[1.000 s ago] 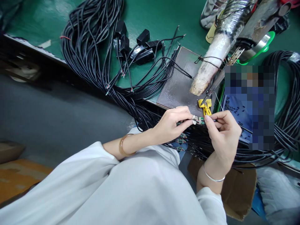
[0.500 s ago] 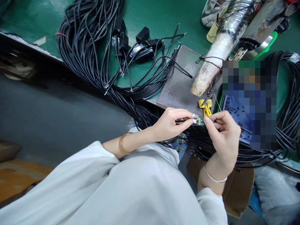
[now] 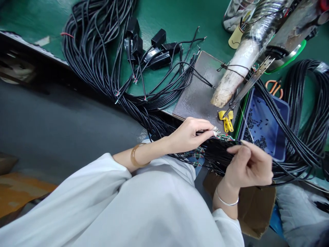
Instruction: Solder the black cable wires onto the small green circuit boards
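Observation:
My left hand (image 3: 191, 135) has thumb and fingertips pinched on a black cable at its stripped wire end, with pale wrapping on the fingertips. Just beyond them is a small green circuit board (image 3: 225, 137), thin coloured wires joined to it. My right hand (image 3: 250, 164), slightly blurred, is to the right of the board, its fingertips closed on the black cable (image 3: 236, 141) leaving the board's right side. Below hang several more cables with similar small boards (image 3: 197, 155). A yellow clip-like piece (image 3: 226, 121) lies beyond the board, under the tip of a metal rod (image 3: 246, 87).
A bundle of black cables (image 3: 95, 58) and black box-shaped parts (image 3: 159, 37) lie on the green table (image 3: 174, 13). A brown board (image 3: 191, 99) lies under a whitish tube (image 3: 228, 82). A blue tray (image 3: 277, 137) holds small black pieces. Orange-handled tool (image 3: 274, 88) lies behind it.
My right hand has moved off the circuit board, to the right and toward my body, along the cable. My left hand keeps its pinch, having moved slightly right.

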A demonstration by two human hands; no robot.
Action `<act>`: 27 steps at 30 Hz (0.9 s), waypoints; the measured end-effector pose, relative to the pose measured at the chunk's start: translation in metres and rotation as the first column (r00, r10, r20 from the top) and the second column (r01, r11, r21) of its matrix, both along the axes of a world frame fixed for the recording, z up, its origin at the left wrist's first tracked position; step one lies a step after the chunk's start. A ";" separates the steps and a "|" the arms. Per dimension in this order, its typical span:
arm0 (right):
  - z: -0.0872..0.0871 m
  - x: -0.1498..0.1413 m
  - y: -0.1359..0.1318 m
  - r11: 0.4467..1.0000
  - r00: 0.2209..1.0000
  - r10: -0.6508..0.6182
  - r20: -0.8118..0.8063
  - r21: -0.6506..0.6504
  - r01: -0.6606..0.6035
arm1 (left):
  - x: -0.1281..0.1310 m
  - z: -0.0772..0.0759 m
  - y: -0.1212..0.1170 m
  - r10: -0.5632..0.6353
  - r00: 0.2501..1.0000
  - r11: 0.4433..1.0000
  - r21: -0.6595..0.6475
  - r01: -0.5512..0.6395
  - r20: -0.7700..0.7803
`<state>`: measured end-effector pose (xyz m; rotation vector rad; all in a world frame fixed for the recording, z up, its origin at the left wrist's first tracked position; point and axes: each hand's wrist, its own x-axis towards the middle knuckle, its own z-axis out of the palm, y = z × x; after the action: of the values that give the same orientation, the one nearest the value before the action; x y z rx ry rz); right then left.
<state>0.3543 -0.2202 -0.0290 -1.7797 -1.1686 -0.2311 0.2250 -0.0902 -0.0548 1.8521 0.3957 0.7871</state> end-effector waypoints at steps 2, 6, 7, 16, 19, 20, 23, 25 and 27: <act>-0.006 -0.004 -0.008 0.999 0.991 0.016 0.129 -0.050 -0.009 | 0.001 0.000 0.000 -0.015 1.000 1.000 -0.022 0.015 0.011; -0.019 -0.008 -0.014 0.976 0.974 0.089 0.206 -0.212 -0.044 | 0.000 0.000 0.001 -0.005 0.999 1.000 -0.023 0.006 0.049; -0.021 -0.008 -0.013 0.972 0.973 0.104 0.206 -0.227 -0.056 | 0.000 0.000 0.001 -0.002 0.998 1.000 -0.018 0.003 0.055; -0.019 -0.003 -0.002 0.960 0.962 0.251 0.109 -0.157 -0.233 | 0.000 -0.006 -0.002 0.044 0.998 0.993 -0.108 -0.040 0.036; -0.022 0.001 -0.002 0.967 0.979 0.197 0.057 0.155 -0.204 | 0.001 -0.006 -0.002 0.067 0.997 0.989 -0.136 -0.062 0.032; -0.024 0.003 -0.003 0.949 0.984 0.160 0.084 0.260 -0.177 | 0.002 -0.005 -0.002 0.076 0.996 0.988 -0.141 -0.069 0.045; -0.033 0.008 -0.005 0.925 0.979 0.059 0.194 0.357 -0.127 | 0.005 -0.003 -0.001 0.112 0.990 0.983 -0.154 -0.098 0.085; -0.041 0.010 -0.005 0.943 0.974 0.076 0.212 0.302 -0.139 | 0.007 -0.002 -0.001 0.122 0.988 0.982 -0.159 -0.106 0.095; -0.048 0.009 -0.002 0.961 0.965 0.106 0.241 0.226 -0.162 | 0.008 -0.001 -0.001 0.124 0.987 0.980 -0.169 -0.105 0.102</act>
<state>0.3630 -0.2224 -0.0766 -1.4796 -1.3555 -0.4867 0.2334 -0.0912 -0.0558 1.6356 0.4841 0.9056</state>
